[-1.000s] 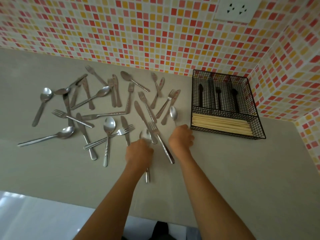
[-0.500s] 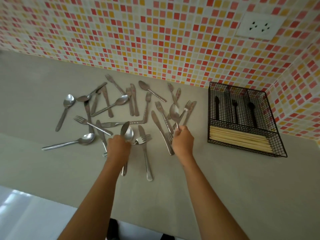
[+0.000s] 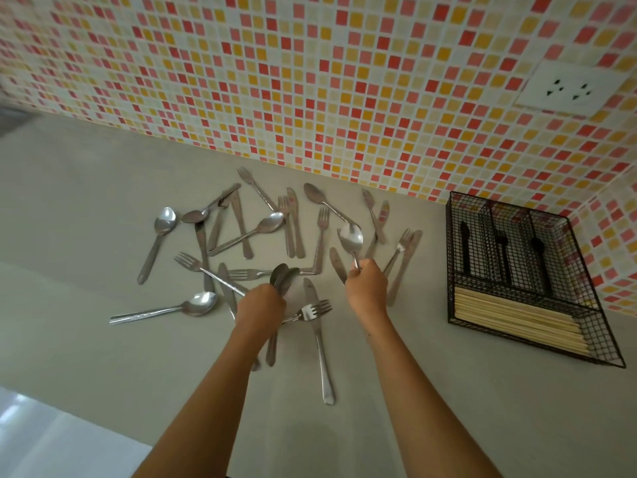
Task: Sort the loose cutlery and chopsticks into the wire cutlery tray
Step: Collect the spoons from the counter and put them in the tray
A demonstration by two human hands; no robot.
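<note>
Pretty loud backsplash here, tiny mosaic tiles (image 3: 310,81) in red, pink, orange and cream running along the far wall and wrapping round the right corner, with a white wall socket (image 3: 570,88) up on the right. Below it is a plain grey-beige countertop (image 3: 482,408), matte, with a pale glossy floor showing past its near left edge. Loose cutlery (image 3: 262,229) is scattered all over the middle of the counter, spoons, forks and knives lying crossed over each other. The wire cutlery tray (image 3: 603,343) sits on the right, tucked near the corner, well apart from the pile; its near section is packed with chopsticks (image 3: 510,313) lying crosswise, and the far slots have dark cutlery-shaped labels. The left hand (image 3: 260,305) is closed round a couple of spoons (image 3: 283,279), bowls sticking up past the knuckles. The right hand (image 3: 367,282) pinches the handle of a single spoon (image 3: 350,238), bowl raised over the pile.
</note>
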